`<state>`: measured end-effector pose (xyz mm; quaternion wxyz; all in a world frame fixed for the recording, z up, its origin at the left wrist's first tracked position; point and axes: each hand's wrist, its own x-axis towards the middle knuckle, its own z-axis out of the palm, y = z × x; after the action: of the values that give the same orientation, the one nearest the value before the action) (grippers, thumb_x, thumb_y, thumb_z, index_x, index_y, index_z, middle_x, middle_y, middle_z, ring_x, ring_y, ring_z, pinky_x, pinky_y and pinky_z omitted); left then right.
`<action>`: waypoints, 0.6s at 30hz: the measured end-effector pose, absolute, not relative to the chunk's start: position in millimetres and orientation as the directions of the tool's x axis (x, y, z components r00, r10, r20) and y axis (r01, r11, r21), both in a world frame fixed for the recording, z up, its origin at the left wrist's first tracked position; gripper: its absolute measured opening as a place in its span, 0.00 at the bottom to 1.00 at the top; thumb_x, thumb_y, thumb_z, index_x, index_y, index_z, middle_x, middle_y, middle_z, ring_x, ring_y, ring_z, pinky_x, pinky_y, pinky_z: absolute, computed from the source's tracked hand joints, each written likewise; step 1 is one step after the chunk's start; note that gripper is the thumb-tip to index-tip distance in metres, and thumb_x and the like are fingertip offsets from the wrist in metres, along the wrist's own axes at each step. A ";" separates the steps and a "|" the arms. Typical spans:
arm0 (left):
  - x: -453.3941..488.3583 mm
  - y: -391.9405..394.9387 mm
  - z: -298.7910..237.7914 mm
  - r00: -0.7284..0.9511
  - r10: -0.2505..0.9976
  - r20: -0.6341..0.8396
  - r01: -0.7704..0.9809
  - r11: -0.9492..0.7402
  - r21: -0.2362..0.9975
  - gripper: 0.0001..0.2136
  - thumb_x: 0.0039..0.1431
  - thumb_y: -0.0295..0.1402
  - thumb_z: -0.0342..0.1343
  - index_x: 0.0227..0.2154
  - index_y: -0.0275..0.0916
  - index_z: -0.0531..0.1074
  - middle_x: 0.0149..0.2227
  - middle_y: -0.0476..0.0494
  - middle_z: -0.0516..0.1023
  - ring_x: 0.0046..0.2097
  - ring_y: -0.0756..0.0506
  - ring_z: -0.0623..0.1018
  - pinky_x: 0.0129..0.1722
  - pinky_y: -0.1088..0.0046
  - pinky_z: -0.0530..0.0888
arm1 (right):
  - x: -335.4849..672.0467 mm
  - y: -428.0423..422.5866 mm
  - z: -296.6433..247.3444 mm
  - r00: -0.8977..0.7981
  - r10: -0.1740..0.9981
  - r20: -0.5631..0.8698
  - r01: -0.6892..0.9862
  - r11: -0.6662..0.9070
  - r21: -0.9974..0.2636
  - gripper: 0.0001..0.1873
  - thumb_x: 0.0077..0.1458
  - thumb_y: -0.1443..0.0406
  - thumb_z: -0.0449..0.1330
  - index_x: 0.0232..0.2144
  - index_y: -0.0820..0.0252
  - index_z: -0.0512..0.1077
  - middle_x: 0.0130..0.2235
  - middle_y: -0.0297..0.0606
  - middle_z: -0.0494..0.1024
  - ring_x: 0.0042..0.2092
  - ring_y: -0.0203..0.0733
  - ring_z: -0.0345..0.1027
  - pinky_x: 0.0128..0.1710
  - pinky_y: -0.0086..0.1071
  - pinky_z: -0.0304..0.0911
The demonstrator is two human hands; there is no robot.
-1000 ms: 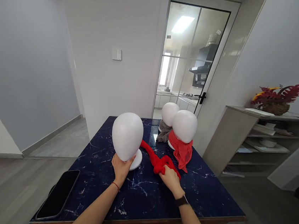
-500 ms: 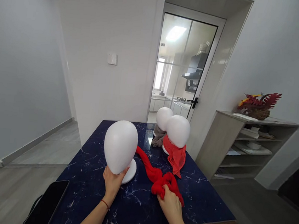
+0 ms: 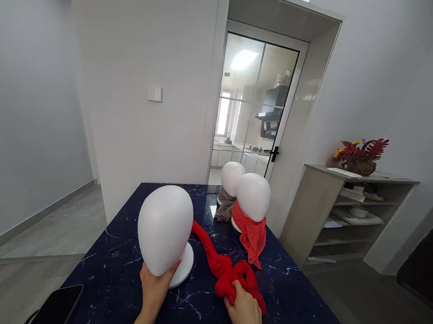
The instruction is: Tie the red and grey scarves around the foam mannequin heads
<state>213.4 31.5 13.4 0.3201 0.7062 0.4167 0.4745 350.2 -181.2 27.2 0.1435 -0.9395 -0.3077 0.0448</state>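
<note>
A white foam mannequin head [image 3: 164,228] stands on its round base [image 3: 184,269] at the near left of the table, leaning a little. My left hand [image 3: 156,284] is wrapped round its neck, just under the chin. To the right lies a bright red scarf [image 3: 212,257], a long twisted strip running from behind the head to a bunched end. My right hand [image 3: 243,306] grips that bunched end near the table's front. Some of its fingers are hidden in the cloth.
Farther back stand two more mannequin heads, one [image 3: 253,197] with a coral-red scarf [image 3: 251,235], one [image 3: 232,178] with a grey-brown scarf [image 3: 226,205]. A black phone-like device [image 3: 57,307] lies on the dark blue marbled table [image 3: 109,261]. A shelf unit [image 3: 312,208] stands at right.
The view has tilted up and shifted slightly, so things sit lower in it. Both hands keep their holds on the mannequin head and the red scarf.
</note>
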 end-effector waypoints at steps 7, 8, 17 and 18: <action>227.9 43.1 17.5 0.182 0.879 0.440 0.448 -0.472 0.759 0.38 0.41 0.56 0.57 0.52 0.34 0.63 0.49 0.32 0.71 0.54 0.32 0.68 0.52 0.54 0.65 | 388.6 -127.7 47.8 0.672 0.740 -0.019 0.697 -0.641 -0.321 0.17 0.53 0.58 0.54 0.44 0.59 0.67 0.39 0.48 0.78 0.42 0.53 0.73 0.36 0.35 0.61; 233.1 46.5 18.7 0.189 0.868 0.459 0.473 -0.490 0.733 0.38 0.42 0.56 0.56 0.52 0.34 0.63 0.49 0.31 0.70 0.55 0.31 0.67 0.52 0.54 0.64 | 396.2 -113.8 52.0 0.665 0.747 -0.014 0.708 -0.636 -0.307 0.22 0.52 0.58 0.55 0.48 0.60 0.65 0.40 0.49 0.78 0.43 0.53 0.73 0.37 0.35 0.61; 256.7 59.6 16.0 0.176 0.820 0.545 0.530 -0.546 0.649 0.39 0.43 0.57 0.54 0.53 0.32 0.60 0.48 0.31 0.70 0.53 0.31 0.68 0.51 0.55 0.64 | 416.0 -33.0 50.5 0.712 0.691 0.121 0.694 -0.667 -0.273 0.17 0.58 0.60 0.50 0.48 0.56 0.67 0.42 0.47 0.77 0.44 0.50 0.72 0.39 0.36 0.61; 256.2 59.9 14.4 0.181 0.825 0.535 0.523 -0.542 0.658 0.40 0.43 0.57 0.55 0.52 0.31 0.60 0.48 0.30 0.70 0.53 0.31 0.68 0.50 0.55 0.65 | 414.8 -32.4 47.3 0.722 0.678 0.133 0.684 -0.674 -0.279 0.17 0.58 0.60 0.50 0.48 0.56 0.67 0.42 0.48 0.77 0.44 0.50 0.72 0.39 0.36 0.61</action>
<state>256.2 59.9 14.4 0.1657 0.7503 0.4491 0.4560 414.8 -32.4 47.3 0.1562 -0.9148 -0.3724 -0.0092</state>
